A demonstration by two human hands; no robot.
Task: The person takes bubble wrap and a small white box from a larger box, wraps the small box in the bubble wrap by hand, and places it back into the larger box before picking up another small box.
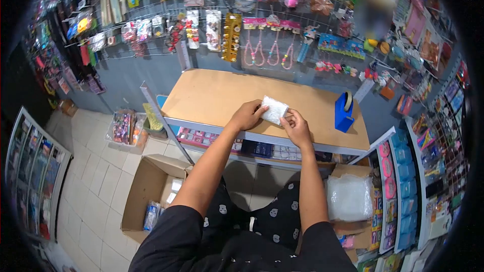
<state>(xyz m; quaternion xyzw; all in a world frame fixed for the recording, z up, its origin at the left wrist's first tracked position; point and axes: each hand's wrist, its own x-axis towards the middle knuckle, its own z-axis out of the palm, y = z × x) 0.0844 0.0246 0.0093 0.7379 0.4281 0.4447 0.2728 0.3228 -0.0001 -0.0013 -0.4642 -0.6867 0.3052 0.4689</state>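
A small white packet in clear, shiny wrap [274,110] is held between my two hands, just above the front part of the wooden table top [212,93]. My left hand [248,116] grips its left side, the fingers closed on the edge. On the right side, my right hand [296,127] pinches the packet's lower right corner between thumb and fingers. To the right on the same table stands a blue tape dispenser [345,113] with a roll of tape in it.
An open cardboard box [143,186] with small packs stands on the floor at the left. Clear plastic bags [350,197] lie on a carton at the right. Wall racks of hanging goods [232,35] rise behind the table. Shelves flank both sides.
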